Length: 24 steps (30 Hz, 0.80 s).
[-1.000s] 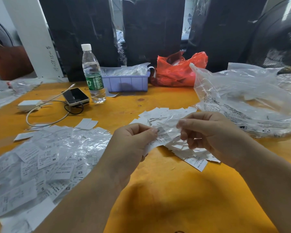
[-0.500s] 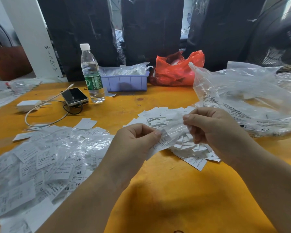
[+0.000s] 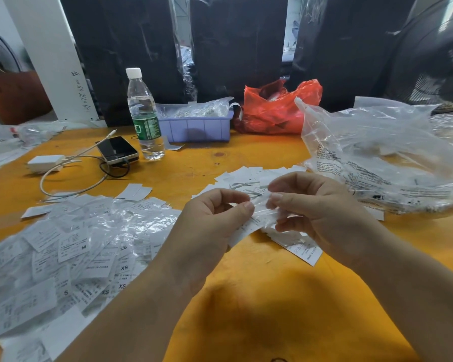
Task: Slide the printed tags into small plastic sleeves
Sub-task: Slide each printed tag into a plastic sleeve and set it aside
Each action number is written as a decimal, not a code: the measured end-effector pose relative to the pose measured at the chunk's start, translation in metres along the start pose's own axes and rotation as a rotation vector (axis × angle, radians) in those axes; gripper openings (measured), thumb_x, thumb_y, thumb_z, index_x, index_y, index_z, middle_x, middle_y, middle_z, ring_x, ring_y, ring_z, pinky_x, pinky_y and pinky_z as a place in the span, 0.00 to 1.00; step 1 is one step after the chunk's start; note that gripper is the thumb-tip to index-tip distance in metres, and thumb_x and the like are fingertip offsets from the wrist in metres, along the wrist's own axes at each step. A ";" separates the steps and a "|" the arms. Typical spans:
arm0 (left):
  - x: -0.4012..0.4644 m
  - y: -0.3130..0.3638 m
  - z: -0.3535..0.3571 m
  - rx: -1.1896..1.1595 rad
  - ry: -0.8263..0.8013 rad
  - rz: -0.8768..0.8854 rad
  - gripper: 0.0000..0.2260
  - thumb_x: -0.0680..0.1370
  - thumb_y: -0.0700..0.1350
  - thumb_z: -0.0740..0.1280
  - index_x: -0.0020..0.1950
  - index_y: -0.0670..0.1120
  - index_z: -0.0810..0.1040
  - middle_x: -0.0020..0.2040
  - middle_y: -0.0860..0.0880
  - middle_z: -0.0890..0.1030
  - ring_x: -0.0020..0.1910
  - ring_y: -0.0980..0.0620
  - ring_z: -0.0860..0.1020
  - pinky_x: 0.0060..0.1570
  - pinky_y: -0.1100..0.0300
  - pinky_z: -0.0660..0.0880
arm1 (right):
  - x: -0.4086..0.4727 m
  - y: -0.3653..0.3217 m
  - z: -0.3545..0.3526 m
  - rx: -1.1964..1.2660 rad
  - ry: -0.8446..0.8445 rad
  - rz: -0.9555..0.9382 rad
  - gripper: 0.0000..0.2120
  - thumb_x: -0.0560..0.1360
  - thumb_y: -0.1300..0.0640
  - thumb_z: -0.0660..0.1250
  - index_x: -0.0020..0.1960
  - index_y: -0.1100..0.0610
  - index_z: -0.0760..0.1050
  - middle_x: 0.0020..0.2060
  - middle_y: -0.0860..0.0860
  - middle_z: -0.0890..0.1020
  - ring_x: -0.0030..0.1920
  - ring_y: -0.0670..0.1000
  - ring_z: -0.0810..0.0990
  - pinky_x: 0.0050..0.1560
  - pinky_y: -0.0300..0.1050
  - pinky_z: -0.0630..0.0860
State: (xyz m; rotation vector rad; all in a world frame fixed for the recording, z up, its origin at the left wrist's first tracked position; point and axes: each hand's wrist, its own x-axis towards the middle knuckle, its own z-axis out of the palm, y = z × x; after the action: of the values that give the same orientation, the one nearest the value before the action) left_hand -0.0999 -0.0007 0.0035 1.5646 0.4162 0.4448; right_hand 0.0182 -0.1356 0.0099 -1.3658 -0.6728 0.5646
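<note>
Now both hands (image 3: pixel 262 212) pinch sleeve (image 3: pixel 263 214) — tag (image 3: pixel 242 228).

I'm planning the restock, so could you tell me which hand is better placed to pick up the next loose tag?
Probably the right hand: it hovers directly over the loose tag pile. The left hand sits nearer the sleeved tags. Both now pinch the same plastic sleeve.

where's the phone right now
In the head view the phone lies on the far left of the table, just left of the water bottle and right of the white charger.
</note>
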 end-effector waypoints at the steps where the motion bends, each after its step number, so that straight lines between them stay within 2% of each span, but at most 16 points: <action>1: 0.000 0.000 0.000 -0.005 -0.004 0.004 0.04 0.75 0.45 0.72 0.49 0.50 0.83 0.36 0.49 0.78 0.28 0.58 0.72 0.28 0.63 0.69 | 0.000 0.000 0.000 0.006 -0.009 0.004 0.06 0.73 0.67 0.69 0.49 0.61 0.79 0.36 0.55 0.82 0.33 0.50 0.77 0.35 0.43 0.79; 6: 0.000 0.000 0.000 -0.021 -0.015 0.025 0.07 0.74 0.45 0.72 0.51 0.51 0.81 0.39 0.48 0.83 0.33 0.62 0.80 0.29 0.68 0.73 | -0.001 -0.001 0.000 0.038 -0.044 0.022 0.11 0.68 0.64 0.71 0.51 0.61 0.78 0.39 0.56 0.83 0.34 0.51 0.80 0.36 0.45 0.80; 9: 0.000 -0.001 0.000 -0.027 -0.022 0.048 0.12 0.69 0.48 0.74 0.51 0.51 0.81 0.39 0.49 0.83 0.35 0.60 0.81 0.31 0.69 0.73 | -0.001 -0.001 0.001 0.050 -0.061 0.038 0.15 0.64 0.61 0.72 0.51 0.60 0.78 0.41 0.58 0.83 0.39 0.55 0.82 0.38 0.49 0.82; 12: 0.000 -0.001 0.000 -0.012 -0.022 0.065 0.16 0.64 0.52 0.74 0.51 0.52 0.81 0.40 0.48 0.84 0.37 0.58 0.82 0.32 0.69 0.74 | -0.002 -0.001 0.002 0.048 -0.076 0.048 0.16 0.64 0.62 0.73 0.51 0.61 0.78 0.41 0.57 0.84 0.41 0.58 0.84 0.41 0.52 0.83; 14: 0.000 -0.001 -0.001 0.000 -0.025 0.070 0.18 0.63 0.53 0.74 0.51 0.52 0.81 0.39 0.48 0.84 0.38 0.57 0.83 0.33 0.69 0.75 | -0.004 0.000 0.003 0.021 -0.094 0.045 0.16 0.65 0.62 0.73 0.52 0.61 0.78 0.40 0.56 0.84 0.42 0.59 0.84 0.41 0.52 0.83; 17: 0.000 -0.001 -0.001 0.007 -0.033 0.045 0.20 0.61 0.55 0.74 0.50 0.52 0.81 0.40 0.46 0.84 0.37 0.55 0.82 0.33 0.66 0.76 | -0.005 -0.001 0.005 0.002 -0.092 0.033 0.16 0.65 0.62 0.73 0.52 0.61 0.77 0.41 0.57 0.85 0.43 0.60 0.85 0.36 0.47 0.81; 19: 0.001 -0.001 -0.002 0.005 -0.050 -0.005 0.19 0.63 0.55 0.75 0.50 0.50 0.82 0.38 0.47 0.84 0.32 0.52 0.79 0.30 0.62 0.76 | -0.004 -0.003 0.004 0.003 -0.051 0.014 0.16 0.63 0.62 0.73 0.50 0.61 0.77 0.40 0.57 0.85 0.40 0.58 0.85 0.35 0.44 0.80; 22: 0.004 -0.002 -0.005 0.011 -0.083 -0.053 0.09 0.73 0.46 0.74 0.51 0.45 0.82 0.35 0.49 0.82 0.27 0.54 0.74 0.25 0.63 0.71 | -0.002 -0.006 -0.001 0.008 0.035 -0.013 0.15 0.62 0.61 0.73 0.48 0.60 0.77 0.40 0.55 0.85 0.41 0.56 0.85 0.37 0.44 0.81; 24: 0.005 -0.002 -0.006 0.023 -0.087 -0.046 0.06 0.75 0.42 0.71 0.51 0.43 0.82 0.33 0.49 0.82 0.26 0.56 0.74 0.24 0.65 0.69 | -0.002 -0.007 -0.003 0.006 0.058 -0.027 0.16 0.61 0.60 0.73 0.48 0.59 0.76 0.40 0.55 0.86 0.42 0.57 0.85 0.37 0.44 0.82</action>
State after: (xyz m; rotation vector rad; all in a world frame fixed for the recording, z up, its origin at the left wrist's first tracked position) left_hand -0.0989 0.0065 0.0015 1.5871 0.3907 0.3361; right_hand 0.0187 -0.1398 0.0166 -1.3609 -0.6410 0.5031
